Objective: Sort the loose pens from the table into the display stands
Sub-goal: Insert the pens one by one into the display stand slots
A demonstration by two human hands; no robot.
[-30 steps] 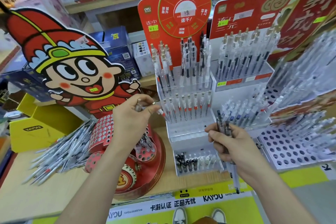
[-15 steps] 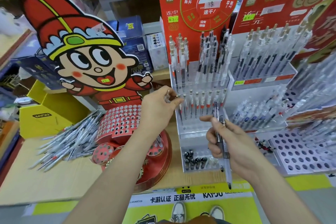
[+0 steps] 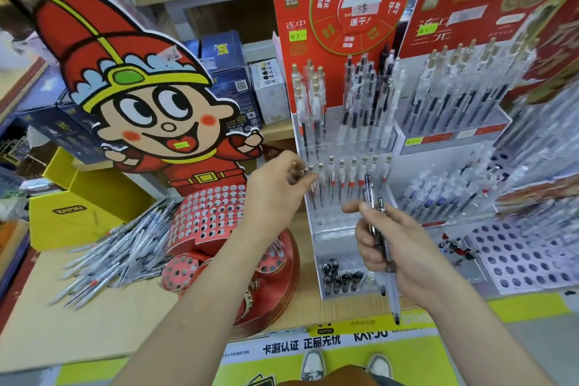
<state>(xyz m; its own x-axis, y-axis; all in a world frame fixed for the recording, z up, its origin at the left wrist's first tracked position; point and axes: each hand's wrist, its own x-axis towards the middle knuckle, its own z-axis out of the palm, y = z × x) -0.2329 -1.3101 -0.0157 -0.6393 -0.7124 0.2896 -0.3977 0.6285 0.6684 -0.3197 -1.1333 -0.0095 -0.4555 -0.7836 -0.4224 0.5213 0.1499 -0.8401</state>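
Observation:
My left hand pinches the top of a clear pen at the left end of the middle row of the clear tiered display stand. My right hand grips a small bunch of clear pens, tips pointing down past the table's front edge. A heap of loose pens lies on the table at the left. A red stand with round holes, under a cartoon cutout, sits between the heap and my left arm.
A second red-backed pen stand and a white perforated tray stand at the right. A yellow box sits behind the loose pens. Boxes fill the shelves at the back. My shoes show below the table edge.
The view has swung a little left and down. My left hand has moved right to the middle row's left end. My right hand keeps its grip on the bunch of pens.

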